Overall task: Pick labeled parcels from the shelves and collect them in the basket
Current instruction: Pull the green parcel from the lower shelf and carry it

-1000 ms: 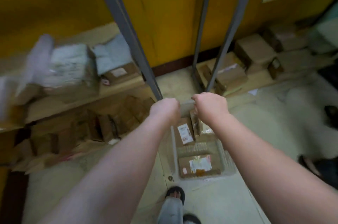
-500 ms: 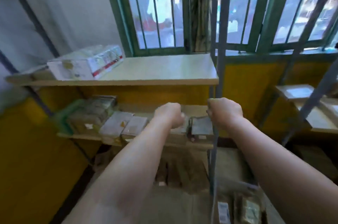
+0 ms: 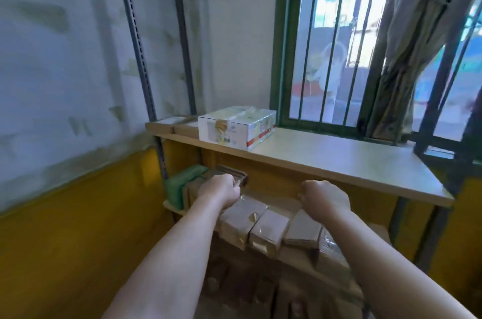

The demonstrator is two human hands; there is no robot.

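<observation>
My left hand and my right hand are both curled into fists, held out side by side over the middle shelf. Nothing shows in either fist. Under and between them, several brown wrapped parcels lie in a row on that shelf. A green parcel stands at the shelf's left end, beside my left hand. One shelf up, a white carton wrapped in clear tape sits near the left end, and flat brown parcels lie behind it. The basket is out of view.
The top shelf board runs to the right under a barred green window. Grey steel uprights rise at the rack's left end against the wall. More brown parcels sit blurred on a lower level.
The view has swung up and left from the floor and basket to the corner rack. The basket has dropped out of sight. Both fists stay out in front, now further apart.
</observation>
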